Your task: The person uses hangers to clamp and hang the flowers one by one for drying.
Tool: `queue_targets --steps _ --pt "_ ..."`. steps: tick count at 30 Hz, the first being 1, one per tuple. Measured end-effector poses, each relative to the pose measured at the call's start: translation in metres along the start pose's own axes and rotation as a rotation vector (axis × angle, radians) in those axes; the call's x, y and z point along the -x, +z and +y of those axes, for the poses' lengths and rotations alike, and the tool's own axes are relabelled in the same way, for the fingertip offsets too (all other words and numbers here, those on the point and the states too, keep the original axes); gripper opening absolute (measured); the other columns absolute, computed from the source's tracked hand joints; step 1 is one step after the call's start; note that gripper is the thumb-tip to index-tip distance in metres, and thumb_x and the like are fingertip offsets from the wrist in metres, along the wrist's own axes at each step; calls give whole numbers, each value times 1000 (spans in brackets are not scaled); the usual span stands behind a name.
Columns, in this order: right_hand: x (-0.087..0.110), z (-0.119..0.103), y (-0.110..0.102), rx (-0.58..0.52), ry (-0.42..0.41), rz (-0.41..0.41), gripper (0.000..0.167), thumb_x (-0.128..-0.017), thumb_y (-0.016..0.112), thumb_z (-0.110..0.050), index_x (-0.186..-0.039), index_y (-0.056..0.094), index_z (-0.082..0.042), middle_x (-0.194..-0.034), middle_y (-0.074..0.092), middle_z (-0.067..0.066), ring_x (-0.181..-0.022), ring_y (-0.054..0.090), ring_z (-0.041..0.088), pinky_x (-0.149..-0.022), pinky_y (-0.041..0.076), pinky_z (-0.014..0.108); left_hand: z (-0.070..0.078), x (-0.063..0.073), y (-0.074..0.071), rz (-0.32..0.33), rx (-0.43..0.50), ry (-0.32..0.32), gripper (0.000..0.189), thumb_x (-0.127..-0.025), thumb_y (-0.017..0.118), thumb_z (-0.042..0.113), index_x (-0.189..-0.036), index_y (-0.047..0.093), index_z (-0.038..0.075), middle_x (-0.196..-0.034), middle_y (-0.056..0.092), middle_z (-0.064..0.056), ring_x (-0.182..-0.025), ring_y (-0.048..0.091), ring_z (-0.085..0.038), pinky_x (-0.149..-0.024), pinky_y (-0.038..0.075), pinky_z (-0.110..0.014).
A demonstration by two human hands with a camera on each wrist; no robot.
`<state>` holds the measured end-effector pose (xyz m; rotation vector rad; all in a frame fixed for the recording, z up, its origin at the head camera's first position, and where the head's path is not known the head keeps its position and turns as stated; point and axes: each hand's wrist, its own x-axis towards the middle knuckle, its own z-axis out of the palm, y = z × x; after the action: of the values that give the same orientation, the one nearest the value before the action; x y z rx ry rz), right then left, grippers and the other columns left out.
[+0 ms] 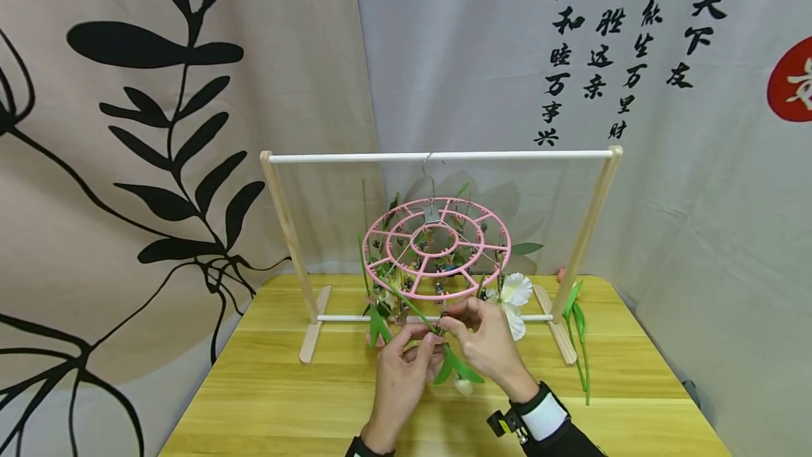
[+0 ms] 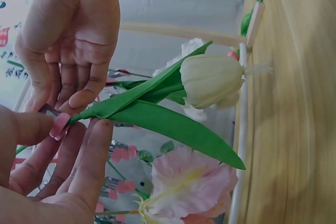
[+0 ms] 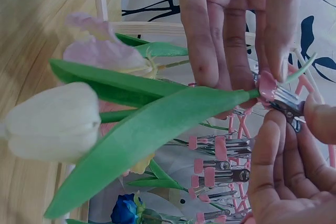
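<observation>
A white artificial tulip [image 2: 212, 81] with long green leaves hangs head-down below the pink round hanger [image 1: 438, 295]. My left hand [image 1: 402, 369] pinches its stem where a pink-tipped metal clip [image 3: 283, 100] meets it. In the right wrist view the stem passes through the clip's pink tips, and its thin end sticks out beyond. My right hand [image 1: 488, 344] grips the metal part of that clip between thumb and fingers. Just behind the hands, several other clips [image 3: 228, 174] hang from the hanger. A pale pink flower [image 2: 186, 184] hangs beside the tulip.
The hanger hooks onto the white top bar [image 1: 342, 159] of a wooden-legged stand on the table [image 1: 266, 400]. A white flower [image 1: 517, 291] hangs at right, and a blue rose [image 3: 125, 209] shows among the clips. Another green stem [image 1: 585, 351] lies by the stand's right foot.
</observation>
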<state>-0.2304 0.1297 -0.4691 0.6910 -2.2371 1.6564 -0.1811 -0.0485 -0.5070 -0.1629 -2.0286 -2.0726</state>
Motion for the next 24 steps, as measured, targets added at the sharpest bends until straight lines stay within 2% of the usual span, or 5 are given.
queue_targets --steps 6,16,24 --pt "1 0 2 -20 60 4 11 -106 89 -18 -113 85 -11 -106 87 7 -89 79 9 -82 65 24 -2 0 0 12 -14 -3 18 -110 84 13 -127 81 6 -125 83 -19 -102 89 -20 -90 73 -27" --pt "3 -2 3 -42 91 11 19 -105 91 -23 -120 85 -12 -111 87 7 -95 82 11 -90 68 24 -2 -1 3 14 -48 16 23 -105 86 4 -127 81 7 -122 85 -17 -107 86 -17 -90 70 -21" --pt "6 -3 2 -27 72 7 20 -106 90 -24 -122 85 -14 -112 87 5 -96 82 12 -90 68 25 -2 -2 4 29 -79 9 21 -105 86 5 -125 81 9 -118 85 -15 -104 85 -14 -85 70 -21"
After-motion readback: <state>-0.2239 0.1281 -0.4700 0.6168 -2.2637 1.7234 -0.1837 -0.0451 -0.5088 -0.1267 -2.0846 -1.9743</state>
